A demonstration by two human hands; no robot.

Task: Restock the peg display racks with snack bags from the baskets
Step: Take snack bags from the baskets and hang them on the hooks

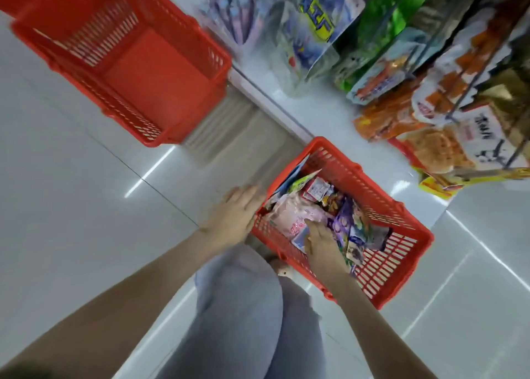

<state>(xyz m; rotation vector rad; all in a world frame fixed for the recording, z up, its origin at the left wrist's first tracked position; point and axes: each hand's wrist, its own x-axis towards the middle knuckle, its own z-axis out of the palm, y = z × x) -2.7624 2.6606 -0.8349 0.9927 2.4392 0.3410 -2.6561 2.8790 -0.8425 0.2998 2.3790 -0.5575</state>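
- As the far-left red basket (160, 74) shows only its bare bottom, I judge that its share of the stock is already finished.
- The near-right red basket (384, 266) holds a loose heap of snack bags, so a good part of the work is left.
- The peg racks (470, 91) on the far right carry many hanging packs, among them orange bags (430, 149) and a blue bag with yellow letters (315, 20). The blur hides whether any peg is empty.
- The left hand (238, 212) lies with straight fingers against the left rim of the near basket. It holds nothing and seems only to steady the basket.
- The right hand (321, 243) is inside this basket, on the heap, between a pink bag (289, 212) and a purple bag (342, 220). Its fingers touch the pink bag, but I cannot tell if they pinch it or only rest on it.
- No bag is lifted out yet, so I judge the step in hand to be choosing the next bag; carrying it to a peg and hanging it are not yet done.
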